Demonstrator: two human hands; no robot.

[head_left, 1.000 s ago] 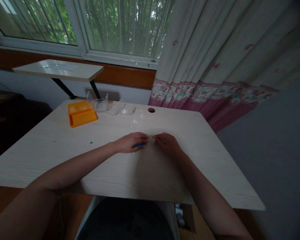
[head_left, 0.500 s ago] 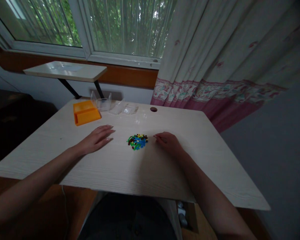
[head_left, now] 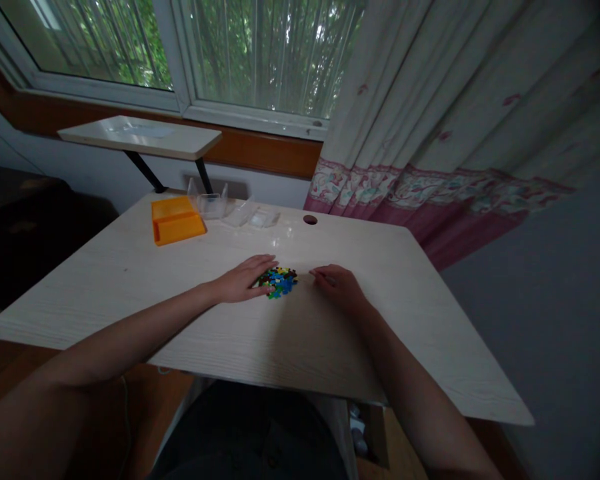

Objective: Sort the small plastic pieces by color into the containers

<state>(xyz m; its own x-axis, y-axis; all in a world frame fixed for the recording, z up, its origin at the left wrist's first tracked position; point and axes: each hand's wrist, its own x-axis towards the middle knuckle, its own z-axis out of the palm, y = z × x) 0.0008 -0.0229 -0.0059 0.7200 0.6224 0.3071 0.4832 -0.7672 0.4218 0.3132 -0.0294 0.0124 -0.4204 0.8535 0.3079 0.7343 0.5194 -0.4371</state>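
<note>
A small heap of tiny coloured pieces, blue, green, yellow and dark red, lies on the pale wooden table. My left hand rests flat beside the heap's left edge, fingers stretched out and touching it. My right hand lies on the table just right of the heap, its fingers curled loosely with the tips together, a short gap from the pieces. Nothing shows in either hand.
An orange plastic tray sits at the table's far left. Clear plastic containers and small clear bags lie beside it. A cable hole is near the back edge. A small white shelf stands behind, under the window; a curtain hangs right.
One second ago my left hand covered the pieces. It then drew away left, baring the heap, and has now slid back to the heap's left edge. My right hand has barely moved.
</note>
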